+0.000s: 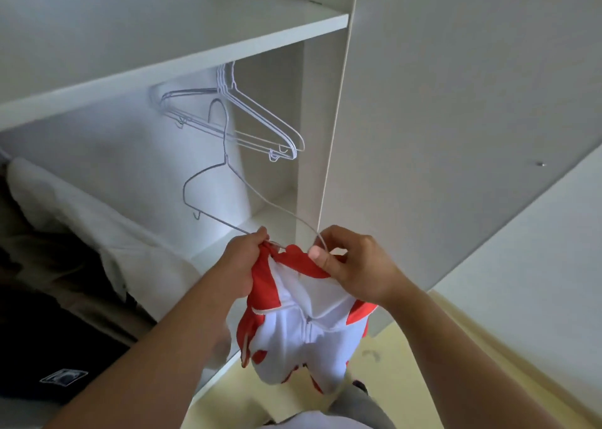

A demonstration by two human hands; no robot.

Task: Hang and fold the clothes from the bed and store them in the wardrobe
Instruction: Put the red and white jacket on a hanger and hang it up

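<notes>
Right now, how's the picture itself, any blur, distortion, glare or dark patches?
Head view: wide-angle lens bows the wardrobe shelf and door; hanging wire hangers look soft; lower-left dark clothes sink into shadow; left hand, right hand, held hanger and red-and-white jacket are sharpest; no glare.

Red-white jacket [293, 324] bunched on wire hanger [224, 168]

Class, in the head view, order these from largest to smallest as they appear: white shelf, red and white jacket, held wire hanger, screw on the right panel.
1. white shelf
2 and 3. red and white jacket, held wire hanger: similar span; the jacket is nearer and bunched, so unranked
4. screw
</notes>
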